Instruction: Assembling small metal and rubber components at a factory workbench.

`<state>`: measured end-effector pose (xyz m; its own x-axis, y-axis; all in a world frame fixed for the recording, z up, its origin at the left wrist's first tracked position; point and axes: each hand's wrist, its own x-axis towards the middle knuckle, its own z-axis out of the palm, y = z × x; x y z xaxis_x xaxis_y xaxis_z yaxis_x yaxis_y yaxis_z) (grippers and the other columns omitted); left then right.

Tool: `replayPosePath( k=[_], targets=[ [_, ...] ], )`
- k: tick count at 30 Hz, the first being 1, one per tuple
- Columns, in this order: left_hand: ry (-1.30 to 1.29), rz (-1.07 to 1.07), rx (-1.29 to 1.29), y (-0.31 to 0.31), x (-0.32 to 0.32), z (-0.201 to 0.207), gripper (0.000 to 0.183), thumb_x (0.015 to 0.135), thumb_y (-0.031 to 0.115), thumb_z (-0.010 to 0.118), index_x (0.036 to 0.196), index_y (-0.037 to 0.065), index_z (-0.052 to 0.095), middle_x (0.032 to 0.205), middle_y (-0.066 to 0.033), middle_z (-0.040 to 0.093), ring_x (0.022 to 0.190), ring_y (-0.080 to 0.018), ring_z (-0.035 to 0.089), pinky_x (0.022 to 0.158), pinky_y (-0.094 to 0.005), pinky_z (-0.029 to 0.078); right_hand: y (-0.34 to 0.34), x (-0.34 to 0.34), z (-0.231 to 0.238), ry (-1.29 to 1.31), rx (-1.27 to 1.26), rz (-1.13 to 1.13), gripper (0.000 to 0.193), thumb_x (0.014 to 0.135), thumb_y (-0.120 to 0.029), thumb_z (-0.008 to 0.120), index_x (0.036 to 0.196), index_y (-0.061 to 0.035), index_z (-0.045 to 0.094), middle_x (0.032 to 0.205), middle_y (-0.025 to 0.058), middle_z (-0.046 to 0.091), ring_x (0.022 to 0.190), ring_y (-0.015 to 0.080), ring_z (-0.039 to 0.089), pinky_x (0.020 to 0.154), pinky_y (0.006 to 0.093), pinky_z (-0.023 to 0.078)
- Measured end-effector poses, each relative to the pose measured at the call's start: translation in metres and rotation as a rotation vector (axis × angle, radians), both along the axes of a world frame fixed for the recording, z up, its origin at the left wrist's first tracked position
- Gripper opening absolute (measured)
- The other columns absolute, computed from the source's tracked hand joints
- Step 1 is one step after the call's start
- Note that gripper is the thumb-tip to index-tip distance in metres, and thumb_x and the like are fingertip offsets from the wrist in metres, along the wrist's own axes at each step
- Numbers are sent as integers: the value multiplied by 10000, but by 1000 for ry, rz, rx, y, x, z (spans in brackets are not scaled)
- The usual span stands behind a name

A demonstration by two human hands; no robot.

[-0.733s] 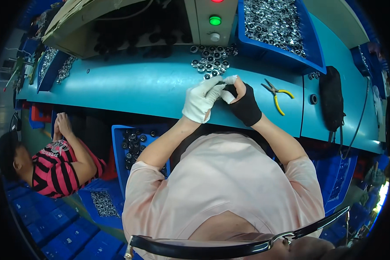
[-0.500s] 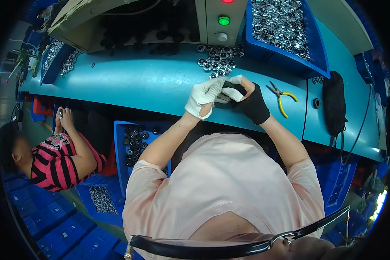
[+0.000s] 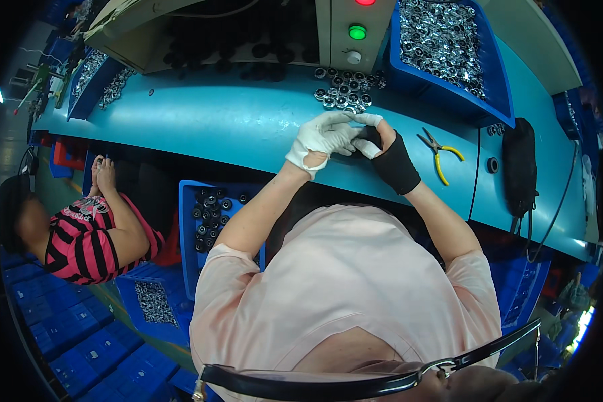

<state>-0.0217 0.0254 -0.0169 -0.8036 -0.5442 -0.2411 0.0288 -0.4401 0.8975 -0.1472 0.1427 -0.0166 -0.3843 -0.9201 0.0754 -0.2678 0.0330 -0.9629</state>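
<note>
My left hand (image 3: 321, 139), in a white glove, and my right hand (image 3: 391, 155), in a black fingerless glove with white-covered fingertips, meet over the front of the blue-green worktop. Their fingertips come together in a pinch; whatever lies between them is hidden by the fingers and gloves. Just beyond my fingers lies a loose group of small round parts (image 3: 342, 90), shiny metal with dark centres. To the right of my right hand rest pliers (image 3: 439, 153) with yellow handles, their jaws pointing away from me.
A blue bin (image 3: 508, 94) heaped with shiny parts stands at the far right. Behind the worktop (image 3: 214, 117) is a machine housing with a green light (image 3: 358, 32). A black pouch (image 3: 518, 167) lies right. Beside my left arm sits a bin of black parts (image 3: 187, 254). Left sits a person (image 3: 100, 234).
The view has shifted slightly, so the worktop things appear a little further right. My left fingers have straightened somewhat over the meeting point; both hands stay together.
</note>
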Motion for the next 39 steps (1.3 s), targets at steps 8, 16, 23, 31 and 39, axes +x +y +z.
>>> replayPosePath(
  k=[8, 16, 23, 31, 39],
  targets=[
    [170, -1, -323, 10, 10, -13, 305, 829, 25, 646, 1115, -26, 553, 949, -108, 627, 805, -152, 622, 718, -254, 509, 2, 17, 2, 92, -70, -8, 301, 811, -18, 561, 1110, -31, 531, 875, 116, 635, 776, 203, 627, 708, 298, 481],
    [-103, -9, -350, -4, 55, 15, 183, 828, 4, 623, 999, -34, 574, 820, -95, 624, 632, -114, 585, 566, -234, 475, -12, 2, 15, 202, 53, 170, 286, 824, -69, 570, 1106, -38, 543, 845, 168, 636, 736, 267, 647, 668, 322, 492],
    [-988, -303, -403, -68, 224, -8, 348, 777, 181, 715, 1021, -44, 612, 657, -93, 612, 491, -138, 565, 418, -266, 434, -40, -80, -2, 1170, 224, -120, 435, 814, -85, 491, 1249, -81, 498, 619, 171, 597, 573, 324, 615, 527, 438, 481],
    [-493, -42, -521, -117, 130, 43, 297, 863, 184, 620, 1064, -33, 604, 826, -90, 627, 722, -119, 582, 621, -241, 478, -44, -90, -13, 1280, 170, -126, 353, 858, -111, 460, 1203, -80, 530, 581, 161, 589, 517, 311, 605, 470, 416, 481],
    [-219, 337, -1690, -323, -95, -25, 399, 893, 321, 457, 1215, 101, 540, 1241, -149, 535, 1174, -310, 476, 1017, -438, 331, -47, -76, -12, 1302, 444, -133, 249, 878, -154, 462, 1088, -45, 541, 684, 142, 625, 583, 284, 629, 497, 414, 501]
  ],
)
